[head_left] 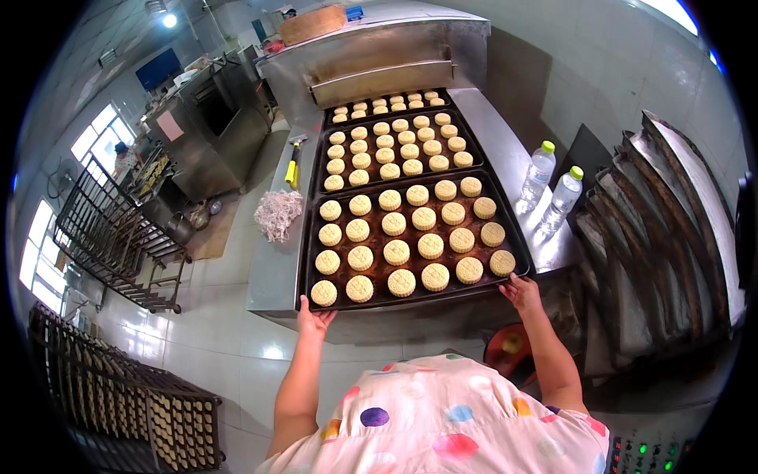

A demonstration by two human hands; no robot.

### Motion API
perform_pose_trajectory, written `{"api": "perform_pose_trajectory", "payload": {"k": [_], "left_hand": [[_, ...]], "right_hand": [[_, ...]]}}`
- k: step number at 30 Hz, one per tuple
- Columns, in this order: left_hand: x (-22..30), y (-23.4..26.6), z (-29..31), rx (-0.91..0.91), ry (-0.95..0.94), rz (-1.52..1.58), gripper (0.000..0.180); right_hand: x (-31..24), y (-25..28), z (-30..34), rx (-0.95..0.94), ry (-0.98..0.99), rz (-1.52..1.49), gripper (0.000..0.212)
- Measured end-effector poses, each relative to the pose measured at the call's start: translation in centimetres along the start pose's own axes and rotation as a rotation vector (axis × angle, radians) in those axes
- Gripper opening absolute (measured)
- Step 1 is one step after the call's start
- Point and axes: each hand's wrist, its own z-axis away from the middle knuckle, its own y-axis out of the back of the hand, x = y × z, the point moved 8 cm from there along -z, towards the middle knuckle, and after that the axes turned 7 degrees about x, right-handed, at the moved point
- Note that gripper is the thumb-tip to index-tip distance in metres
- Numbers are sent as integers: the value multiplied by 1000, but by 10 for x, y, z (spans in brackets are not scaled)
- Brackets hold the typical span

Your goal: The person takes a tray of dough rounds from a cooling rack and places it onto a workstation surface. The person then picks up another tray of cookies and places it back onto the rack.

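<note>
A dark baking tray (377,242) carries rows of round, pale yellow pastries with fluted edges and stamped tops, like mooncakes (430,246). My left hand (316,317) grips its near left corner, fingers curled at the rim. At the near right corner my right hand (521,294) holds the rim in the same way. The tray lies flat, or nearly so, on the metal ledge in front of an oven (379,59). Beyond it, a second tray (373,152) of the same pastries follows in line. A third tray is partly under the oven's front.
Left of the trays lie a crumpled rag (278,215) and a yellow-handled scraper (293,170). Two clear bottles (562,201) with green caps stand on the right ledge. Stacked dark trays (655,237) lean at the right. A loaded rack (118,395) stands lower left.
</note>
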Motion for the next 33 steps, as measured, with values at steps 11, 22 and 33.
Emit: {"api": "perform_pose_trajectory", "payload": {"k": [11,22,33], "left_hand": [[3,-15,-7,8,28,-39,62],[6,-17,-14,88,-30,-47,61],[-5,-27,-10,67,38,27,72]], "right_hand": [[-1,-8,-12,7,-32,-19,19],[2,-7,-15,-32,-27,-23,23],[12,-8,-20,8,-39,-119,27]]}}
